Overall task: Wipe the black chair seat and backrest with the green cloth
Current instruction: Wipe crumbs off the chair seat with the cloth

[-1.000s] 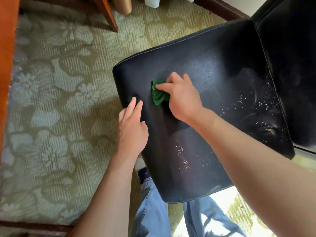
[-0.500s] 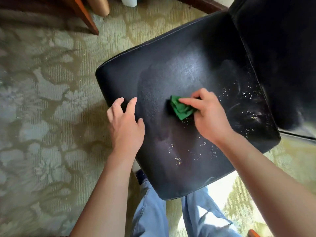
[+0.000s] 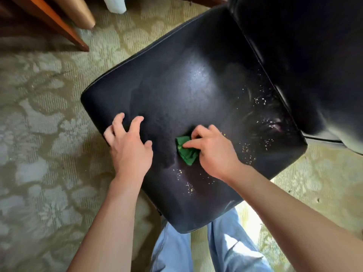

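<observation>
The black chair seat [image 3: 184, 85] fills the middle of the head view, with its black backrest [image 3: 306, 48] rising at the upper right. My right hand [image 3: 214, 152] pinches a bunched green cloth [image 3: 186, 149] and presses it onto the seat's near part. My left hand [image 3: 129, 148] rests on the seat's left edge with fingers spread and slightly bent, holding nothing. Pale crumbs [image 3: 249, 152] speckle the seat to the right of the cloth and also near the front edge.
A patterned green carpet [image 3: 43, 134] surrounds the chair. A wooden furniture leg [image 3: 59, 26] and a tan leg [image 3: 80, 12] stand at the upper left, with a white object [image 3: 115, 4] behind them. My jeans-clad legs [image 3: 196, 252] are below the seat's front corner.
My right hand has dragged the green cloth from the seat's far left part toward the near middle. My left hand stayed on the left edge, its fingers now more spread.
</observation>
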A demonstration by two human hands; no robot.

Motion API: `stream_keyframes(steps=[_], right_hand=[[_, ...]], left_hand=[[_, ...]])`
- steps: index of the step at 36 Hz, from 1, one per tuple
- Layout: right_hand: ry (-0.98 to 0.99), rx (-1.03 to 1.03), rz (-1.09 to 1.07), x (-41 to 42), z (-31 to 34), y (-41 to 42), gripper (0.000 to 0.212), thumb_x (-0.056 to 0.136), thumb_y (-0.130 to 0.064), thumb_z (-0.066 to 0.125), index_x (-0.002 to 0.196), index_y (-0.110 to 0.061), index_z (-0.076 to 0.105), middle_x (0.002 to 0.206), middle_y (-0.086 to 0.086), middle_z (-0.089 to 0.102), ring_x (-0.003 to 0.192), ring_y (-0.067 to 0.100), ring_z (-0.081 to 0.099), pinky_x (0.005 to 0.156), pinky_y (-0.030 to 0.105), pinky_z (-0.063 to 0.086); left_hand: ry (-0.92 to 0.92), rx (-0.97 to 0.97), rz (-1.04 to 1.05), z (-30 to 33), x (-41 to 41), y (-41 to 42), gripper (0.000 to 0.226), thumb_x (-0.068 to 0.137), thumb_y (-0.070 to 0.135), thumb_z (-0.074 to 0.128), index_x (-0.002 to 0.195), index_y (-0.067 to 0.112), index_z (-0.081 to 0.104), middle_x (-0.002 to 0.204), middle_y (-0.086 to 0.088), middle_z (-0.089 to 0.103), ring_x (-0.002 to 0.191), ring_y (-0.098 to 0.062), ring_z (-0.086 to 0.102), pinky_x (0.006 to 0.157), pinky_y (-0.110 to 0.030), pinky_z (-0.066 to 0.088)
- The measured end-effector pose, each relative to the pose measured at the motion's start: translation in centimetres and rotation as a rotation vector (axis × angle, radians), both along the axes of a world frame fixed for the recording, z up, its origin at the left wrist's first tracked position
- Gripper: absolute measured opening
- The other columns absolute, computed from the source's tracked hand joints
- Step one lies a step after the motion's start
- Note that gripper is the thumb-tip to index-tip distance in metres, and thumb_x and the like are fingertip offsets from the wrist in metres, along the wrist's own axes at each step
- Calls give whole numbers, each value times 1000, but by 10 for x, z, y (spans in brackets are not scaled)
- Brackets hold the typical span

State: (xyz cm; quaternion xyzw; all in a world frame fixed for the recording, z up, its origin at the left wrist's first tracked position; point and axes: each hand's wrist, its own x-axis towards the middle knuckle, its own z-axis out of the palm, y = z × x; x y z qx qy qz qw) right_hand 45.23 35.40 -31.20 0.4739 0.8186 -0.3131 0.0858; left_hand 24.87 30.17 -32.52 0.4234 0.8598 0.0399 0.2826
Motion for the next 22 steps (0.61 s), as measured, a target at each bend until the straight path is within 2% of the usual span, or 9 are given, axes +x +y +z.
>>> stream_keyframes(steps=[3,5,7,11,14,17,22], right_hand=[[59,-83,61,2,3,-15,55,82,-5,41,114,-41,69,107,-10,54,97,21,42,62,32,40],[131,-57,-30,7,7,-6,61,78,-10,28,112,-39,70,104,-10,56,93,20,43,63,37,47],[202,69,-164,16,8,17,65,74,-16,21,110,-35,72,102,-6,60,90,23,47,68,39,50],[140,303,-411,40,7,80,60,76,-4,32,111,-31,73,107,1,62,94,31,49,77,34,45],[27,285,-525,54,-4,96,61,78,7,39,114,-31,72,110,-1,60,99,31,47,79,40,49],[27,219,-506,55,-12,78,60,77,4,40,112,-32,73,109,-2,60,97,30,47,78,43,50],[13,96,-321,50,-8,32,53,77,0,47,108,-35,73,106,-7,58,96,24,46,64,32,43]], left_hand=[[6,-15,3,1,0,3,61,85,19,75,138,35,49,159,3,18,143,-31,20,98,-49,50],[9,-22,8,2,2,7,56,87,25,74,137,34,50,158,1,21,142,-32,21,100,-50,47],[31,-32,19,4,5,11,51,88,31,72,135,32,52,156,-2,24,141,-33,23,104,-53,43],[94,27,-98,6,19,19,51,87,30,74,134,31,55,155,-3,29,143,-31,24,108,-55,35],[72,46,-173,4,34,25,58,87,31,74,140,35,51,159,0,27,146,-29,22,111,-57,31],[67,25,-161,2,43,29,61,88,35,74,143,38,48,161,0,24,147,-29,19,114,-60,25],[102,-12,-139,2,46,36,60,86,35,76,140,39,49,158,0,25,145,-29,20,112,-60,27]])
